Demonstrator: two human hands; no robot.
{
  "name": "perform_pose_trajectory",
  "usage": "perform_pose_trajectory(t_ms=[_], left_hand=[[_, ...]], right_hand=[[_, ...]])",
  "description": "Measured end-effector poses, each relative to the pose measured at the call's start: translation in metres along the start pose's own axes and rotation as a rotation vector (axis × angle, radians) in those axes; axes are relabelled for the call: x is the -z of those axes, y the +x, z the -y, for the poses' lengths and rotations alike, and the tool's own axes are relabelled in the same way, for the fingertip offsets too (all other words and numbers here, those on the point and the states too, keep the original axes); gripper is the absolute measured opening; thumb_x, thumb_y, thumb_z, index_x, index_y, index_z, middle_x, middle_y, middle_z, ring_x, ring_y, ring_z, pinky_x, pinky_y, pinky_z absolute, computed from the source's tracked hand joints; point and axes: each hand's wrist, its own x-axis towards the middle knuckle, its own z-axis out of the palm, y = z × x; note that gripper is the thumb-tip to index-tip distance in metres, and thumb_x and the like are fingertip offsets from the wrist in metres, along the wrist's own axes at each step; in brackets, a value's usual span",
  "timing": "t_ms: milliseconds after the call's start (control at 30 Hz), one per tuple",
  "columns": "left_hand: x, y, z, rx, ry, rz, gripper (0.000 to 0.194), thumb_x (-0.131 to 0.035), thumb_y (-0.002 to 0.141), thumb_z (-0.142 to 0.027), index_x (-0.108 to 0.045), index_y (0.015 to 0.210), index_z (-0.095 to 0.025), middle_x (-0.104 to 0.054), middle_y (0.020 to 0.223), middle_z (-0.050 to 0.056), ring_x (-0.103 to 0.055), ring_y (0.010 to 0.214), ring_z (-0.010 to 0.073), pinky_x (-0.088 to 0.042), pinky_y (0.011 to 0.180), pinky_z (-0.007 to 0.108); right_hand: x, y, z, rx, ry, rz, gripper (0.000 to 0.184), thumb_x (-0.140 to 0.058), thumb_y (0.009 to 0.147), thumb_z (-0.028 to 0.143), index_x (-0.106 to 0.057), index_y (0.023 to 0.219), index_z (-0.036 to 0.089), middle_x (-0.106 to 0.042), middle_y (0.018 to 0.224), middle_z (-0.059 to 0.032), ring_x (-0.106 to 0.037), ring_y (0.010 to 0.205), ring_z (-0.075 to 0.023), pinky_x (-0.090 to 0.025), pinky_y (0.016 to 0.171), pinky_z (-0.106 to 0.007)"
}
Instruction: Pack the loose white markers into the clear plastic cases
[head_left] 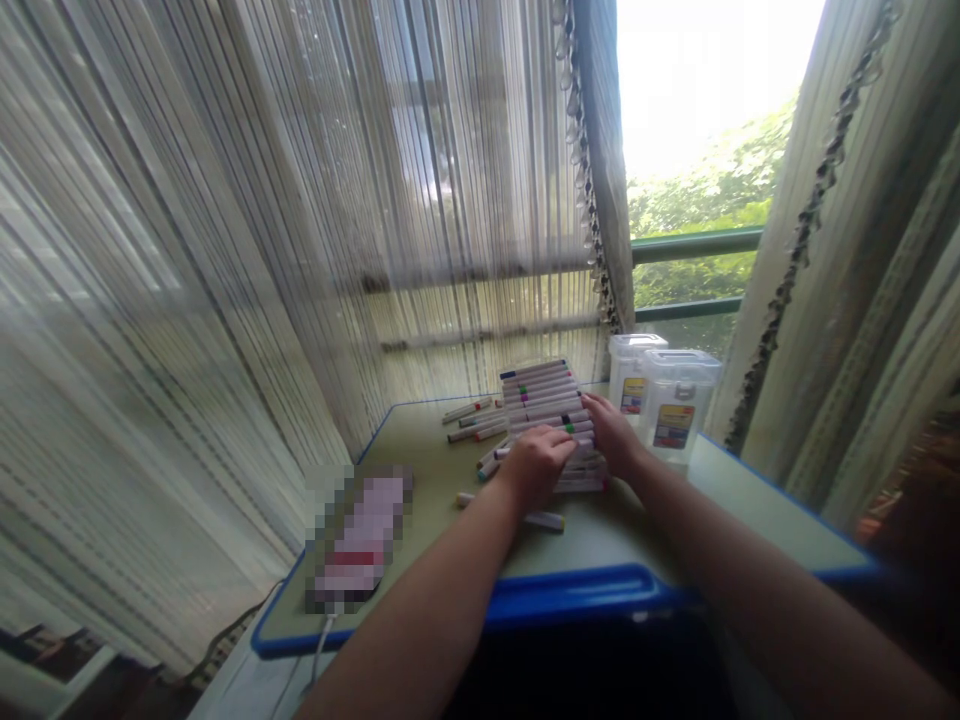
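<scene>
Left hand (538, 460), right hand (613, 436) — part-curled at markers (541, 390), grip unclear | boxes (681, 405) close right | blue table edge (574, 592) nearer

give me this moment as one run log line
left hand: on near side of marker pile | right hand: at pile's right end | loose markers: left of pile | two clear containers: right of pile

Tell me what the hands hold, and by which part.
The left hand touches the near part of the stacked markers, the right hand their right ends; whether either grips cannot be told.
</scene>
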Motion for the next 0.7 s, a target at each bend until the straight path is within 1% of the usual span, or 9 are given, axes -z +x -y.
perform_pose_trajectory(t_ms=[133,300,367,400,467,500,567,633,700], left_hand=[[-0.002,0.000,-0.002,0.000,-0.023,-0.005,0.021,-0.047,0.092,-0.019,-0.067,0.098,-0.015,-0.070,0.097,0.007,-0.060,0.093,0.0187,-0.050,0.085,0.033],[0.004,-0.001,0.004,0.063,-0.026,-0.096,0.028,-0.046,0.090,-0.014,-0.065,0.110,-0.016,-0.068,0.102,0.009,-0.059,0.095,0.0195,-0.051,0.086,0.034],[0.010,-0.007,0.018,0.156,-0.025,-0.163,0.035,-0.046,0.088,-0.010,-0.063,0.118,-0.018,-0.066,0.106,0.009,-0.058,0.100,0.0193,-0.050,0.088,0.033],[0.014,-0.011,0.027,0.254,0.005,-0.195,0.037,-0.046,0.088,-0.008,-0.062,0.119,-0.018,-0.066,0.106,0.009,-0.058,0.101,0.0193,-0.049,0.090,0.033],[0.020,-0.020,0.045,0.535,0.112,-0.214,0.035,-0.045,0.089,-0.010,-0.065,0.116,-0.019,-0.067,0.101,0.009,-0.059,0.097,0.0202,-0.049,0.089,0.034],[0.022,-0.025,0.054,0.642,0.148,-0.166,0.034,-0.045,0.089,-0.011,-0.067,0.113,-0.019,-0.068,0.098,0.009,-0.059,0.096,0.0208,-0.049,0.088,0.034],[0.025,-0.034,0.066,0.766,0.163,0.009,0.031,-0.046,0.089,-0.013,-0.070,0.107,-0.019,-0.070,0.099,0.009,-0.060,0.097,0.0215,-0.048,0.088,0.033],[0.026,-0.038,0.070,0.864,0.140,0.169,0.029,-0.046,0.089,-0.014,-0.072,0.102,-0.019,-0.071,0.099,0.009,-0.062,0.097,0.0214,-0.048,0.087,0.031],[0.025,-0.037,0.069,0.937,0.122,0.262,0.030,-0.045,0.089,-0.015,-0.072,0.101,-0.019,-0.071,0.100,0.010,-0.064,0.097,0.0219,-0.048,0.085,0.031]], right_hand=[[-0.002,-0.003,0.005,0.030,-0.040,-0.031,0.019,-0.059,0.070,0.037,-0.063,0.080,0.021,-0.064,0.069,0.0014,-0.058,0.065,-0.0147,-0.046,0.054,-0.023],[0.001,-0.006,0.010,-0.002,-0.122,-0.057,0.023,-0.057,0.072,0.039,-0.063,0.087,0.022,-0.059,0.066,0.0025,-0.053,0.053,-0.0131,-0.039,0.042,-0.022],[0.004,-0.004,0.011,-0.019,-0.117,-0.095,0.027,-0.057,0.072,0.040,-0.062,0.092,0.023,-0.057,0.064,0.0039,-0.050,0.049,-0.0120,-0.038,0.040,-0.022],[0.006,-0.002,0.011,-0.018,-0.107,-0.112,0.028,-0.057,0.072,0.041,-0.061,0.094,0.024,-0.056,0.064,0.0043,-0.049,0.048,-0.0115,-0.039,0.040,-0.022],[0.009,0.000,0.012,0.001,-0.071,-0.136,0.030,-0.057,0.072,0.041,-0.061,0.096,0.023,-0.055,0.063,0.0048,-0.049,0.047,-0.0107,-0.039,0.041,-0.022],[0.010,0.002,0.013,0.009,-0.049,-0.149,0.031,-0.057,0.072,0.041,-0.061,0.097,0.023,-0.056,0.063,0.0050,-0.048,0.047,-0.0103,-0.039,0.041,-0.022],[0.012,0.003,0.014,0.013,-0.010,-0.168,0.030,-0.056,0.073,0.038,-0.060,0.098,0.023,-0.056,0.064,0.0050,-0.049,0.046,-0.0096,-0.040,0.041,-0.021],[0.013,0.003,0.015,0.007,0.012,-0.180,0.028,-0.054,0.074,0.036,-0.060,0.098,0.023,-0.057,0.067,0.0048,-0.051,0.047,-0.0097,-0.041,0.040,-0.021],[0.013,0.004,0.015,-0.004,0.024,-0.186,0.027,-0.054,0.074,0.035,-0.060,0.098,0.024,-0.058,0.069,0.0046,-0.053,0.049,-0.0102,-0.042,0.039,-0.021]])
